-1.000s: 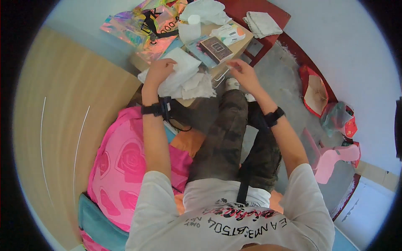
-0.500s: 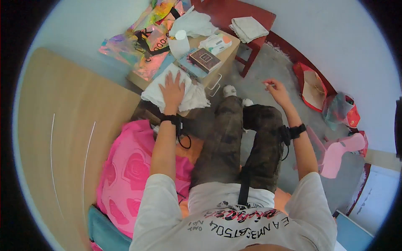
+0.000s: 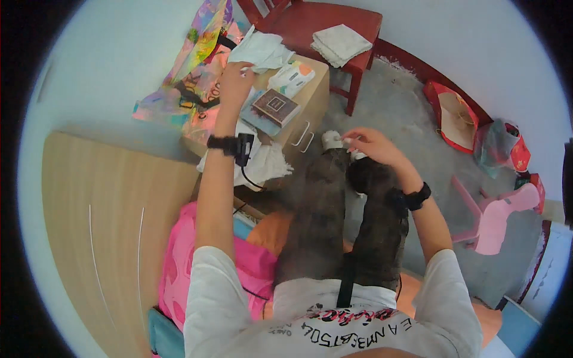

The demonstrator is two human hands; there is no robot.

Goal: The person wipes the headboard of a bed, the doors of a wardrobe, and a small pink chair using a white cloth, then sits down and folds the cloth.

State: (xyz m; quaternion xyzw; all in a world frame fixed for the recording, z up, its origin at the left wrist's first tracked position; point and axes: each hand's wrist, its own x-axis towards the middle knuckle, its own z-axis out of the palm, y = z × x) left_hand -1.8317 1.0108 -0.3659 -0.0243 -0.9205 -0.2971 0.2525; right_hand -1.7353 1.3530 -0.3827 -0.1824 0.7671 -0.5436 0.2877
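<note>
A small white scrap-like item, too small to identify, was pinched at the fingertips of the left hand, which was stretched out over the far side of the low wooden tabletop. The grip there was nearly closed, thumb against fingers on the white item. Just beyond it a crumpled white cloth was heaped, with a pale printed packet beside it and a brown hardback book lying on a blue booklet nearer the body. More white cloth was draped off the tabletop's near edge.

The right hand was held above the knees, fingers curled together on something small and white; what it was could not be told. A white cup-like object was seen just beside that hand.

The step in hand was judged to be sorting or picking small pieces at the cloth pile. A careful, light pinch would be called for, so that the piece is not dropped among the folds.

Farther out, a red wooden chair carried folded pale cloths, and a pink plastic stool stood on the grey floor.
</note>
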